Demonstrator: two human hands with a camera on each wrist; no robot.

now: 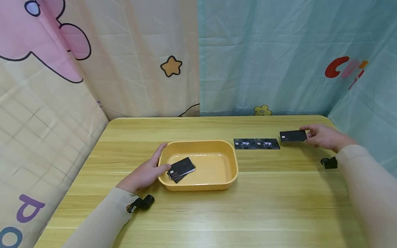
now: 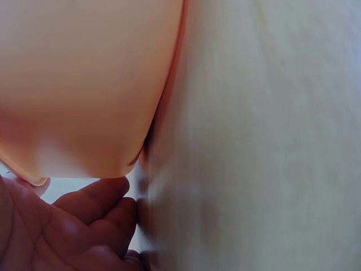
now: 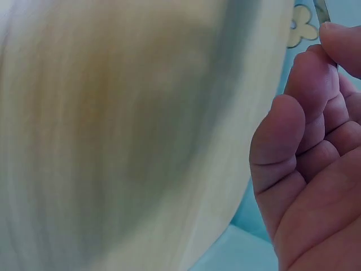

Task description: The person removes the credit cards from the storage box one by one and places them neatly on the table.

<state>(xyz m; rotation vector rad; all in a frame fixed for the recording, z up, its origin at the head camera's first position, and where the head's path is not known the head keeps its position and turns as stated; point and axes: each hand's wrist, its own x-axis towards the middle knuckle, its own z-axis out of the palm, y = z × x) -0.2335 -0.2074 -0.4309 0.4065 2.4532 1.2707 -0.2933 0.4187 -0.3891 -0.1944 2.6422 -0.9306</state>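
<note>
My right hand (image 1: 323, 136) pinches a black VIP card (image 1: 293, 136) by its right end, near the far right of the table. In the right wrist view, thumb and finger of that hand (image 3: 321, 135) meet on the card's thin edge. To its left, two black Vip cards (image 1: 244, 143) lie end to end in a row. My left hand (image 1: 145, 172) grips the left rim of a yellow plastic basin (image 1: 199, 187), thumb over the rim and fingers along the outer wall. Inside the basin, a small pile of black cards (image 1: 181, 167) lies close to that thumb.
Everything stands on a light wood-grain table (image 1: 262, 220) with rounded corners. Printed curtains (image 1: 137, 58) hang right behind its far edge and along both sides. Dark camera mounts (image 1: 142, 202) sit at both wrists.
</note>
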